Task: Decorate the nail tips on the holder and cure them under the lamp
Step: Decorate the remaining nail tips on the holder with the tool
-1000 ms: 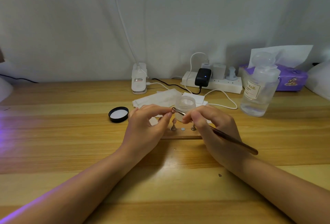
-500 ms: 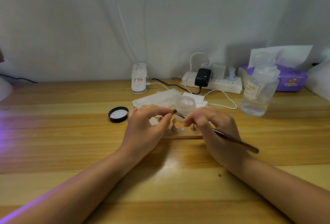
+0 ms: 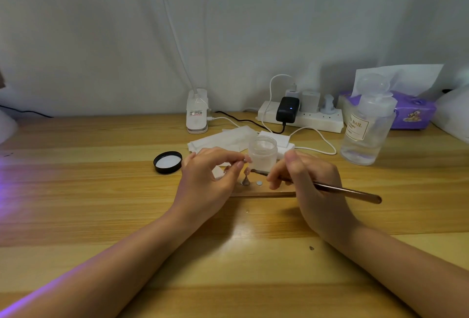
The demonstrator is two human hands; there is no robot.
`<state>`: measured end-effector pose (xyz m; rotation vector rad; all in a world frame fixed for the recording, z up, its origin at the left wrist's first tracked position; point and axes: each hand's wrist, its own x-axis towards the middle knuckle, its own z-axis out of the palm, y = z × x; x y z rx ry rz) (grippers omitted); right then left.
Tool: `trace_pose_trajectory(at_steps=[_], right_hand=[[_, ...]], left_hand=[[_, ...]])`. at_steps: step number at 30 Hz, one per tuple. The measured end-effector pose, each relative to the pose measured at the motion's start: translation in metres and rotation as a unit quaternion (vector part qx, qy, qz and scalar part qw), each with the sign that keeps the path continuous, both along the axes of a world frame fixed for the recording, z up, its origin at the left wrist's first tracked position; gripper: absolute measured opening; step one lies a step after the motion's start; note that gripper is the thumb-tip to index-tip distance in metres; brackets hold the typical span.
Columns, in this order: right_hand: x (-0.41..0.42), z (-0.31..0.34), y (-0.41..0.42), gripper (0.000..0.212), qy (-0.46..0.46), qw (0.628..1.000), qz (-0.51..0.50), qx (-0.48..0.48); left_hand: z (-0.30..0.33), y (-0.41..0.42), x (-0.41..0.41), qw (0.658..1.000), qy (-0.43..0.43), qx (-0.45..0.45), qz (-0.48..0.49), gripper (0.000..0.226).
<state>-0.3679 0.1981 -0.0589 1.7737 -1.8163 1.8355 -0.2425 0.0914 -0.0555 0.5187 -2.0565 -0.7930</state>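
The holder, a flat wooden strip, lies on the table between the 2 hands, near the middle of the scene. On it 1 small stand rises upright with a pale pink tip on top, and just right of it sits a round silver disc. The rest of the strip is hidden behind the hands.

The left hand hovers at the holder's left end, thumb and forefinger curled together in a pinch on a small pale tip. The right hand grips a brush, fingers curled round its shaft; the bristle end points left toward the stand, and the brown handle runs out to the right past the hand.

Just behind the holder stands an open jar, and its black lid lies inside-up to the left. White wipes lie behind the jar. Farther back a white lamp base stands against the wall, with a power strip to its right. At far right are a clear bottle and a purple tissue box.
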Motion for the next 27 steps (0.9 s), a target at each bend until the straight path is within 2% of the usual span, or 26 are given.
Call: trace_pose_trajectory(at_steps=[2, 7, 13, 20, 24, 27], right_hand=[[0.0000, 0.0003, 0.0004, 0.039, -0.005, 1.000, 0.000, -0.007], [0.0020, 0.0027, -0.0034, 0.031, 0.048, 0.999, -0.010, 0.023], [0.0007, -0.0005, 0.0004, 0.042, -0.032, 0.999, 0.008, -0.011], [0.0017, 0.0018, -0.0019, 0.034, 0.018, 1.000, 0.019, 0.017], [0.0007, -0.0007, -0.0004, 0.042, -0.041, 0.999, 0.030, -0.002], [0.0006, -0.0004, 0.0009, 0.041, -0.044, 0.999, 0.024, -0.017]], left_hand=[[0.0004, -0.0003, -0.0001, 1.000, 0.001, 0.000, 0.000, 0.025], [-0.0014, -0.0019, -0.0002, 1.000, -0.005, -0.005, -0.004, 0.021], [-0.0019, -0.0027, -0.0002, 1.000, -0.008, -0.005, -0.005, 0.019], [-0.0025, -0.0033, -0.0003, 1.000, -0.009, -0.006, -0.007, 0.019], [-0.0022, -0.0031, 0.0001, 1.000, -0.005, -0.003, -0.007, 0.019], [-0.0017, -0.0028, 0.0000, 1.000, 0.001, -0.005, -0.010, 0.021]])
